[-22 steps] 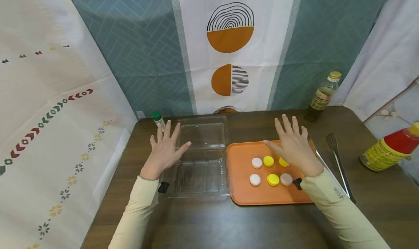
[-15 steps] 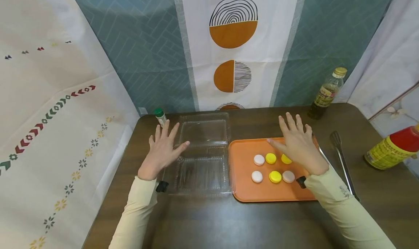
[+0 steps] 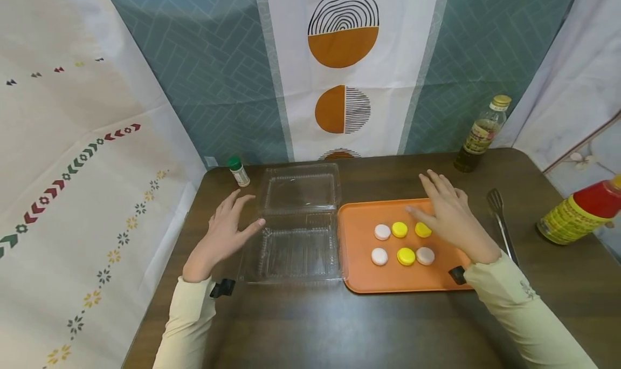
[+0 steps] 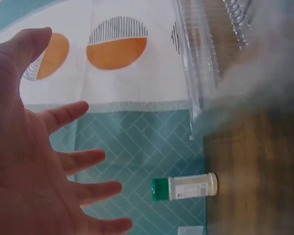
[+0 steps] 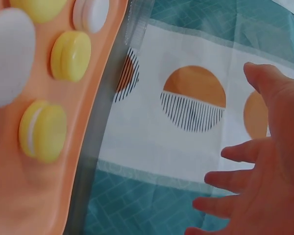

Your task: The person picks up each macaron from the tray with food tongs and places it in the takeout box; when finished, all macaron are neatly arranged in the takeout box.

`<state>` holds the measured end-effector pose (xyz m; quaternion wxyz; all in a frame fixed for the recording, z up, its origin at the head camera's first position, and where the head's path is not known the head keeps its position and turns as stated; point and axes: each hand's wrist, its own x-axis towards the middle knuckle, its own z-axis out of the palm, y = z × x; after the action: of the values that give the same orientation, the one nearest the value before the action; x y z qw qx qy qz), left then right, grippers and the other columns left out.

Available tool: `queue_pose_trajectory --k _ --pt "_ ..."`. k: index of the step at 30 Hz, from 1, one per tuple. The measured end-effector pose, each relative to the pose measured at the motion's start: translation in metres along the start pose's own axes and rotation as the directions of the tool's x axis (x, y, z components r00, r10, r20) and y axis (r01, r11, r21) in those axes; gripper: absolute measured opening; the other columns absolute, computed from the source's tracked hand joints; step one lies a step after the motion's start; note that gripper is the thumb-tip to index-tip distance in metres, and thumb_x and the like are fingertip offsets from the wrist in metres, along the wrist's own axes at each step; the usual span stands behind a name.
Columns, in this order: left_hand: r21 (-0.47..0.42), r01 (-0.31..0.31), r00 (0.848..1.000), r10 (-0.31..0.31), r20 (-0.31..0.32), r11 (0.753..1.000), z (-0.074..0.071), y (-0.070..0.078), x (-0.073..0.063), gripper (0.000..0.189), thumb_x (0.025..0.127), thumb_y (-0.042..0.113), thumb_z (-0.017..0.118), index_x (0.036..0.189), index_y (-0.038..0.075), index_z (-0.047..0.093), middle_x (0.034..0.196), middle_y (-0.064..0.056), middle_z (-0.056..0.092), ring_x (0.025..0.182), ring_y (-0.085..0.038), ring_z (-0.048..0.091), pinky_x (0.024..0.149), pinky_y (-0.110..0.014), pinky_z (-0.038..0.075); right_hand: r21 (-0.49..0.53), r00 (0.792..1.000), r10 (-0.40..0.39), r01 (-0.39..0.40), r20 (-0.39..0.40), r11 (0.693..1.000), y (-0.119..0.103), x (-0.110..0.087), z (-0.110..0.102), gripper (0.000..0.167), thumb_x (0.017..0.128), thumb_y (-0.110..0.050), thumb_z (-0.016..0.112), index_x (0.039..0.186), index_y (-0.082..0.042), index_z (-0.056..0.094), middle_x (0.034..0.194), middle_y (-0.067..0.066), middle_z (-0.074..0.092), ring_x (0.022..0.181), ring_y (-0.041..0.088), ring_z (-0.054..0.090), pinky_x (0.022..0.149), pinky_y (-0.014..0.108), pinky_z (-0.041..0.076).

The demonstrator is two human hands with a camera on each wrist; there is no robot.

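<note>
My left hand (image 3: 216, 239) hovers empty at the left side of a clear plastic clamshell container (image 3: 301, 276), which lies with its lid folded back. In the left wrist view its fingers (image 4: 83, 159) are spread and relaxed. Above the right part of an orange tray (image 3: 356, 282) hangs my right hand (image 3: 453, 218), also holding nothing. Several macarons sit on that tray in two rows, among them a white macaron (image 3: 379, 256), a yellow macaron (image 3: 406, 256) and a beige macaron (image 3: 425, 255). The yellow macaron (image 3: 423, 230) at the back right is partly covered by the right hand.
A small green-capped shaker (image 3: 239, 171) stands behind the left hand. At the back right is an oil bottle (image 3: 480, 137); a red and yellow bottle (image 3: 579, 212) stands at the right edge. A slotted utensil (image 3: 502, 223) lies right of the tray.
My left hand has moved left and nearer to me, off the container and clear of the shaker. My right hand has shifted slightly right. The fingers of both are less spread.
</note>
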<state>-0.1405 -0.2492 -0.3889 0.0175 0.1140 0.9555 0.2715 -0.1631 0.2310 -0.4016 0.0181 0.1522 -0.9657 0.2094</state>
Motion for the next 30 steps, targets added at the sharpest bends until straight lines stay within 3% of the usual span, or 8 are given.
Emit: queue_pose_trajectory --k 8,19,24,30 --pt "-0.068 -0.019 0.999 0.016 -0.041 0.997 -0.004 -0.012 -0.018 0.068 0.101 0.043 0.06 0.154 0.01 0.032 0.16 -0.023 0.019 0.143 -0.049 0.022 0.105 -0.073 0.027 0.058 0.995 0.069 -0.065 -0.073 0.996 0.022 -0.015 -0.006 0.083 0.098 -0.041 0.066 0.154 0.007 0.027 0.157 0.034 0.022 0.139 0.057 0.022 0.101 0.081 0.018" --pt "-0.11 -0.02 0.996 0.01 -0.092 0.994 -0.006 -0.018 -0.034 0.07 0.101 0.031 0.064 0.156 0.009 0.029 0.155 -0.027 0.026 0.139 -0.051 0.031 0.104 -0.071 0.032 0.025 0.989 0.079 -0.076 -0.125 0.997 0.056 -0.035 -0.011 0.07 0.099 -0.027 0.067 0.145 0.013 0.036 0.145 0.041 0.03 0.124 0.064 0.032 0.087 0.081 0.027" --pt "-0.145 -0.021 0.996 0.008 -0.091 0.989 -0.003 -0.02 -0.038 0.07 0.1 0.026 0.065 0.157 0.007 0.027 0.155 -0.026 0.029 0.137 -0.052 0.033 0.102 -0.071 0.034 0.035 0.985 0.121 -0.118 -0.123 0.992 0.075 -0.043 -0.012 0.069 0.099 -0.026 0.066 0.145 0.014 0.035 0.143 0.042 0.03 0.121 0.066 0.031 0.084 0.081 0.027" --pt "-0.178 -0.013 0.994 -0.007 -0.111 0.984 0.004 -0.026 -0.046 0.066 0.099 0.015 0.065 0.154 0.003 0.03 0.151 -0.027 0.037 0.124 -0.051 0.048 0.094 -0.067 0.044 0.01 0.98 0.191 -0.191 -0.048 0.982 0.095 -0.05 -0.008 0.072 0.096 -0.022 0.069 0.144 0.016 0.031 0.14 0.047 0.026 0.119 0.069 0.028 0.083 0.083 0.027"
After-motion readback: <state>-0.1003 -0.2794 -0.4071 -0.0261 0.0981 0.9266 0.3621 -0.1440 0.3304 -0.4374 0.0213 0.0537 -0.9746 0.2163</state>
